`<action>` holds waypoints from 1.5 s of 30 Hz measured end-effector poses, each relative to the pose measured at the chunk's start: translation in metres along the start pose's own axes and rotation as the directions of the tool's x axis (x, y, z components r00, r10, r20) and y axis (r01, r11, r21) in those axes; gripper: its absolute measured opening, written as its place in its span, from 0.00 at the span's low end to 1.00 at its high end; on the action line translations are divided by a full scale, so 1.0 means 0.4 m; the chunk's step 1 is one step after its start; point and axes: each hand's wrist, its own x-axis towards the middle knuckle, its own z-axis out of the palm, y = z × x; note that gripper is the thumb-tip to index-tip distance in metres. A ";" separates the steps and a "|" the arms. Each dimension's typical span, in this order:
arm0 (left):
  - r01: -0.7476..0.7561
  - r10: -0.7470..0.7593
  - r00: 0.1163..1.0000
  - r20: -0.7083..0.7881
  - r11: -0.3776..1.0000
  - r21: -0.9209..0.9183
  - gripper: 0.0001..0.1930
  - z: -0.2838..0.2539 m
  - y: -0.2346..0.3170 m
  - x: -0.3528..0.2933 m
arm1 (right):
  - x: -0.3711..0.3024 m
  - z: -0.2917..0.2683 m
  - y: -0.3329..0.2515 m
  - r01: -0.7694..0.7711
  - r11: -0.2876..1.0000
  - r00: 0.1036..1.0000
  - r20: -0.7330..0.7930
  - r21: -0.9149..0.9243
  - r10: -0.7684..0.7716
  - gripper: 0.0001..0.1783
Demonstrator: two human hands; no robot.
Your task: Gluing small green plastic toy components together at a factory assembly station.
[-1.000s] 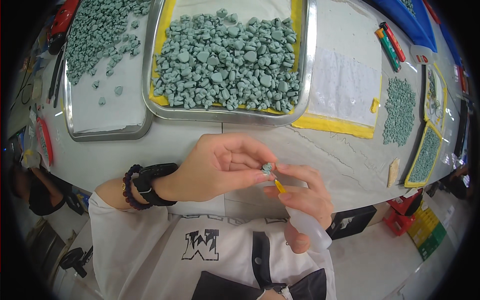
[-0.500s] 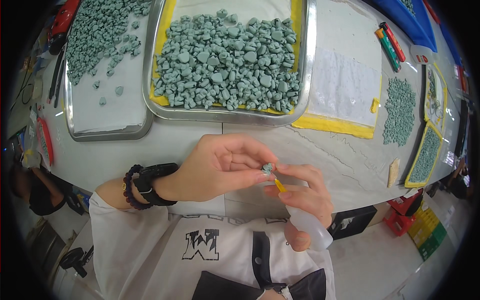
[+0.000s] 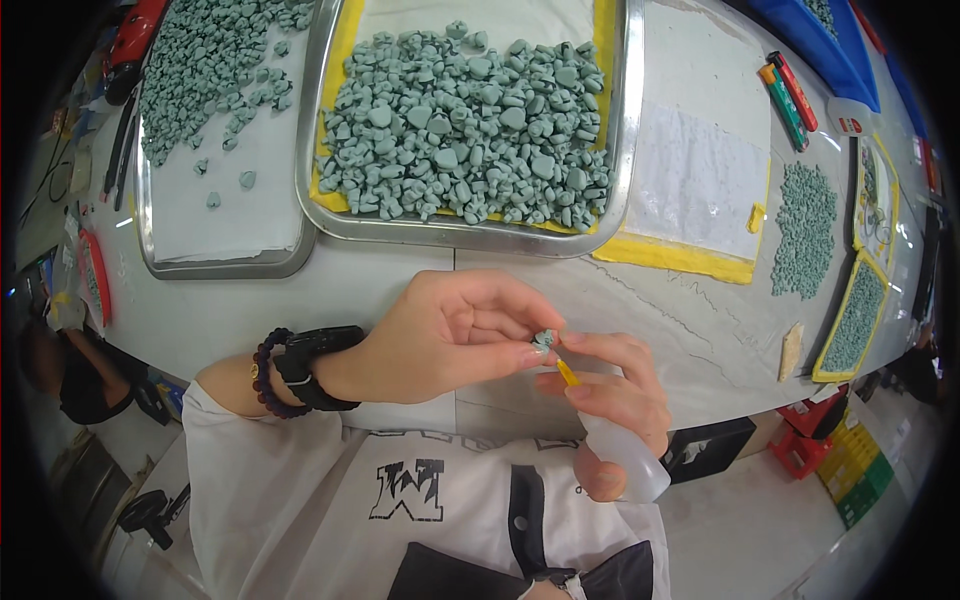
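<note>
Between the thumb and index finger of my left hand (image 3: 450, 335) is a small grey-green moulded piece (image 3: 545, 339). My right hand (image 3: 635, 395) is wrapped round a translucent white squeeze bottle (image 3: 630, 458), tilted so that its yellow nozzle (image 3: 567, 372) points up toward the piece. The nozzle's end is just below the piece; whether they touch I cannot tell. My right index fingertip reaches to the piece's right side. Beyond my hands, a metal tray (image 3: 460, 240) with a yellow-edged lining holds a heap of similar grey-green pieces (image 3: 470, 130).
A second tray (image 3: 230, 268) with more pieces stands at the left. To the right lie a yellow-edged sheet (image 3: 690, 180), green and red marker-like tubes (image 3: 788, 100), a spread of smaller green pieces (image 3: 805, 230) and a yellow-rimmed tray (image 3: 822, 372). A blue bin (image 3: 850, 60) is at the far right.
The whole view has shifted slightly, with the trays and hands a little further right in the picture. Both hands keep their hold and have barely moved relative to each other.
</note>
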 end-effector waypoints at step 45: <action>-0.056 0.056 0.998 0.001 0.995 0.088 0.13 -0.003 -0.005 0.005 | 0.111 -0.382 0.050 -0.173 0.331 0.969 -0.220 -0.928 -0.109 0.08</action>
